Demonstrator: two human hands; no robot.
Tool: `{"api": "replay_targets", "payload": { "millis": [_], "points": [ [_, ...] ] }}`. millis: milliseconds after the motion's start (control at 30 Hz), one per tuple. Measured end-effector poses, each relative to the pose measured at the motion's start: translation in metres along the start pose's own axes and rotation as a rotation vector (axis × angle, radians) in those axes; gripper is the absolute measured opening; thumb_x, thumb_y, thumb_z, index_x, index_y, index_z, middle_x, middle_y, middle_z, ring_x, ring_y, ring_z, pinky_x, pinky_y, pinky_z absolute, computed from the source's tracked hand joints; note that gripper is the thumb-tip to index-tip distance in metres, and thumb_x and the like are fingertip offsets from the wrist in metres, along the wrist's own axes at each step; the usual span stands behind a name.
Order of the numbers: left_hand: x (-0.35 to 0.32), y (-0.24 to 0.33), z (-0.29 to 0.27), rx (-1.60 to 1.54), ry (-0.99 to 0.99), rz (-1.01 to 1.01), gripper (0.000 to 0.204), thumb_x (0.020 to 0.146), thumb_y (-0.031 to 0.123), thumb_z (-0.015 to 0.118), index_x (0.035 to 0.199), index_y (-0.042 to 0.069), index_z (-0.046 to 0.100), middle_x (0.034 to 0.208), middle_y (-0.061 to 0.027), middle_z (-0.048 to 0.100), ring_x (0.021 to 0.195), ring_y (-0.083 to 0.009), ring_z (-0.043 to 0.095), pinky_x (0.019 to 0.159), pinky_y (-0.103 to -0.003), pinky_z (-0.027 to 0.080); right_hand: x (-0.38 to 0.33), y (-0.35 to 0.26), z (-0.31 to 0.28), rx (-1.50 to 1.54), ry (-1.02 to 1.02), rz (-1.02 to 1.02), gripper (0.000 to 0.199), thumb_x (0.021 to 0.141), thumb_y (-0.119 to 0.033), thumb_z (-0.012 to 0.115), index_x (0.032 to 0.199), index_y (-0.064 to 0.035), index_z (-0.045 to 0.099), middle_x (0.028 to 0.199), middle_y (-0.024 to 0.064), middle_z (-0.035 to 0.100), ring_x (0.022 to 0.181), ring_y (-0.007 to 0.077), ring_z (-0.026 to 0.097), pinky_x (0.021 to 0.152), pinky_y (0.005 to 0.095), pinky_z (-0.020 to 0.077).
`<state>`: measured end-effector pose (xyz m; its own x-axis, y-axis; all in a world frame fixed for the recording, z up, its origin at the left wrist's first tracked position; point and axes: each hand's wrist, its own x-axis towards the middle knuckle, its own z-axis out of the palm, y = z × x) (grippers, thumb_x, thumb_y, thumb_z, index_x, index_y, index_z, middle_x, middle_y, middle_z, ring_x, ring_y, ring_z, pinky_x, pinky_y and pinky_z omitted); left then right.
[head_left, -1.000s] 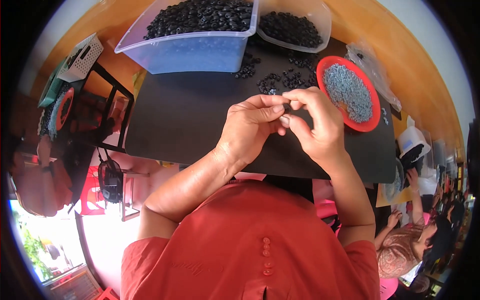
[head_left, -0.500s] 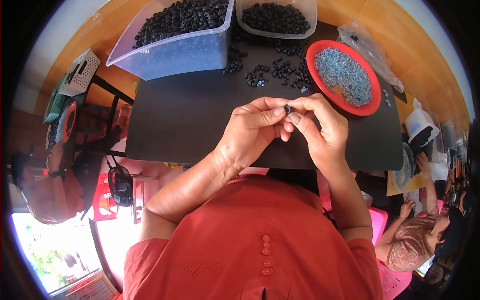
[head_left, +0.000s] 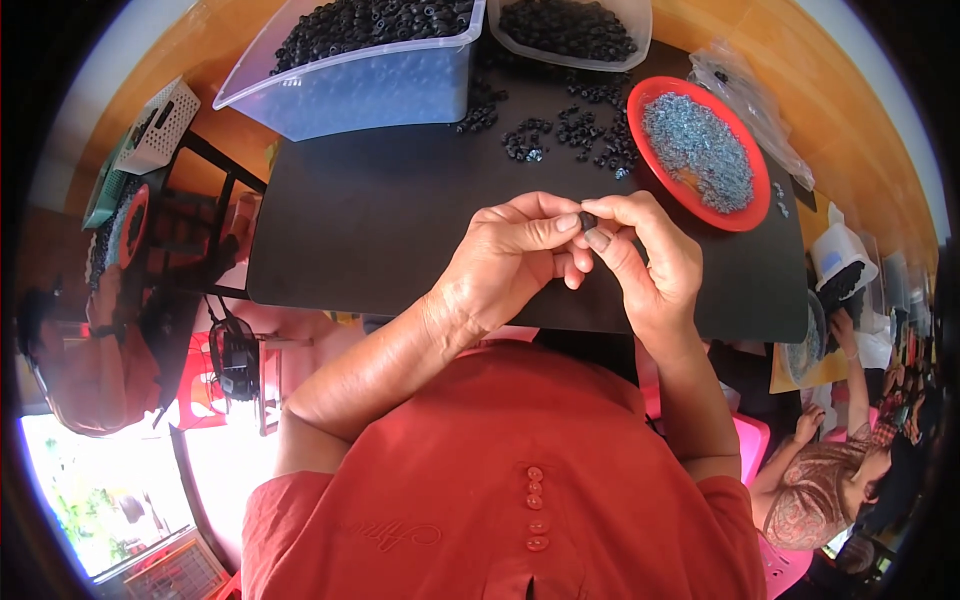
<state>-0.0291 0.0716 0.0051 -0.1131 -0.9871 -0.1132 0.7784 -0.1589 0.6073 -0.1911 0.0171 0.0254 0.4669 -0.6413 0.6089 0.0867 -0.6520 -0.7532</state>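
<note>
A small black ring-like part (head_left: 587,222) is pinched between both hands above the near half of the dark table. My left hand (head_left: 510,245) grips it from the left with thumb and forefinger. From the other side, the thumb and forefinger of my right hand (head_left: 652,255) close on the same part. Fingertips cover most of it. Beyond my hands, loose black parts (head_left: 580,130) lie in small heaps, a few with shiny metal bits among them. A red plate (head_left: 722,217) full of small silvery metal pieces (head_left: 695,145) sits to the right of these heaps.
At the far left of the dark table (head_left: 350,220) stands a large clear bin (head_left: 380,100) of black parts, with a smaller clear tub (head_left: 570,55) beside it. A clear plastic bag (head_left: 755,110) lies behind the plate. Other people work at both sides.
The black part has been turned slightly between my fingertips; its open end no longer shows. Both hands keep their pinch. The whole view has shifted a little.
</note>
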Motion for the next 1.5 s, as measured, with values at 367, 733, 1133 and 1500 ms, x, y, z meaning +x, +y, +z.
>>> {"api": "replay_targets", "payload": {
  "millis": [367, 733, 1133, 1500],
  "points": [
    [-0.006, -0.001, -0.002, 0.015, 0.005, -0.046, 0.020, 0.097, 0.015, 0.060, 0.106, -0.003, 0.063, 0.088, -0.0132, 0.065, 0.076, -0.0223, 0.065, 0.066, -0.034, 0.052, -0.005, 0.002, -0.001, -0.086, -0.075, 0.006, 0.019, 0.087, 0.000, 0.068, 0.105, 0.0040, 0.062, 0.083, 0.0068, 0.060, 0.070, 0.0117, 0.057, 0.063, 0.0245, 0.0480],
    [-0.004, -0.007, -0.005, -0.130, -0.036, -0.170, 0.028, 0.100, 0.025, 0.056, 0.097, -0.002, 0.064, 0.084, -0.0101, 0.063, 0.073, -0.0209, 0.061, 0.063, -0.034, 0.047, 0.005, -0.002, -0.005, -0.094, -0.121, -0.020, 0.016, 0.089, 0.006, 0.063, 0.105, 0.0036, 0.061, 0.079, 0.0073, 0.056, 0.064, 0.0123, 0.062, 0.056, 0.0261, 0.0497],
    [0.000, -0.012, -0.003, -0.126, 0.083, -0.127, 0.024, 0.102, 0.021, 0.051, 0.107, 0.000, 0.061, 0.089, -0.0073, 0.062, 0.077, -0.0177, 0.059, 0.067, -0.032, 0.046, -0.001, 0.001, 0.007, -0.147, -0.065, 0.129, 0.002, 0.093, 0.002, 0.059, 0.095, 0.0025, 0.059, 0.083, 0.0057, 0.060, 0.071, 0.0105, 0.055, 0.062, 0.0241, 0.0445],
    [-0.002, -0.010, -0.010, -0.133, 0.042, -0.100, 0.019, 0.098, 0.017, 0.059, 0.107, 0.000, 0.060, 0.091, -0.0099, 0.064, 0.075, -0.0203, 0.061, 0.066, -0.034, 0.047, 0.002, -0.001, 0.003, -0.025, -0.101, 0.165, 0.012, 0.092, 0.001, 0.061, 0.104, 0.0041, 0.062, 0.086, 0.0050, 0.061, 0.075, 0.0101, 0.059, 0.068, 0.0232, 0.0477]
  ]
}}
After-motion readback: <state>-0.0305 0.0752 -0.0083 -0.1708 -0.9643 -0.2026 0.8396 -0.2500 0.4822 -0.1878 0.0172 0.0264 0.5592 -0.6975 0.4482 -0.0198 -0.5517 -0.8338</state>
